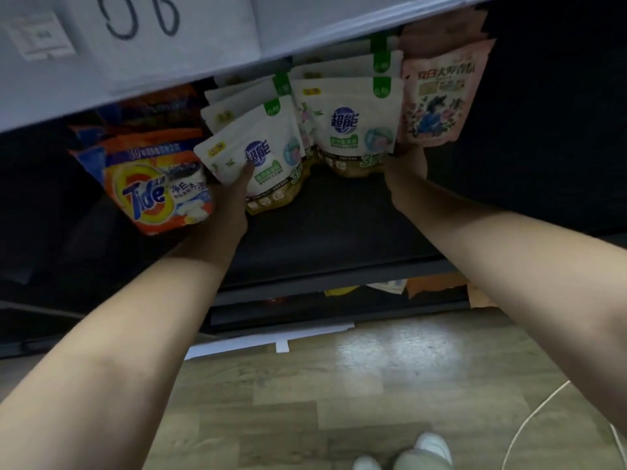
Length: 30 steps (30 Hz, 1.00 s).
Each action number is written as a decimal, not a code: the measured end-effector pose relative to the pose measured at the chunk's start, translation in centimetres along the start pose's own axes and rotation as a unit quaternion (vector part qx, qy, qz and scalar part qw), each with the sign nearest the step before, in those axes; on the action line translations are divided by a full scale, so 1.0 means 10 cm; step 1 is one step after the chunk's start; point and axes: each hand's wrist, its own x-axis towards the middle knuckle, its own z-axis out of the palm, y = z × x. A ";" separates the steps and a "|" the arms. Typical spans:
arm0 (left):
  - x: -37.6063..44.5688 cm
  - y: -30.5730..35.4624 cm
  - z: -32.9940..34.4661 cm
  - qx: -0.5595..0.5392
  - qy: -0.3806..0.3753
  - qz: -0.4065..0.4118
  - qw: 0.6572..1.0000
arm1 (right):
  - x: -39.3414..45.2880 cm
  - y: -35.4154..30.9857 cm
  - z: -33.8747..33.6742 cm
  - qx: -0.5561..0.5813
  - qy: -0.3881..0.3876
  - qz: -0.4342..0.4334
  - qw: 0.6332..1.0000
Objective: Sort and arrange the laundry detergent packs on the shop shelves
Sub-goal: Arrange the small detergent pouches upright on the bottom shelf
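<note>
On the dark shelf (pixel 339 215), the left hand (pixel 234 198) reaches in among the packs; its thumb lies across the face of the front white pack (pixel 258 154), which tilts leftward, and the fingers go behind it, so the grip looks to be grasping that pack, though the fingers themselves are hidden. More white packs of the same kind stand in a row behind it, mostly covered. Just left, touching the hand, sits an orange Tide pack (pixel 152 191), with further orange packs behind it lost in shadow under the pale upper shelf board (pixel 135 62), which cuts off the top of the view.

The right hand (pixel 405 164) is under the bottom edge of the pink pack (pixel 441 96) near the shelf's right end; its fingers are hidden behind the packs, so whether its grip is clenched or released cannot be told. Between the hands stands a second row of white packs (pixel 349 120), upright. Below the shelf's front edge, a lower shelf's contents are only scraps of colour. White shoes (pixel 431 449) show on the wooden floor (pixel 305 401).
</note>
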 end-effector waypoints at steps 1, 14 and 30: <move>-0.07 -0.03 0.03 0.008 0.010 -0.003 1.000 | -0.02 0.05 -0.04 -0.037 0.004 -0.005 0.999; -2.07 -0.15 0.26 0.642 -0.216 0.192 0.711 | -1.40 0.28 -1.46 -0.521 -0.230 -0.322 0.756; -4.84 2.99 1.57 0.541 -0.370 0.631 0.414 | -2.79 -2.57 -4.71 -0.547 -0.024 -0.348 0.761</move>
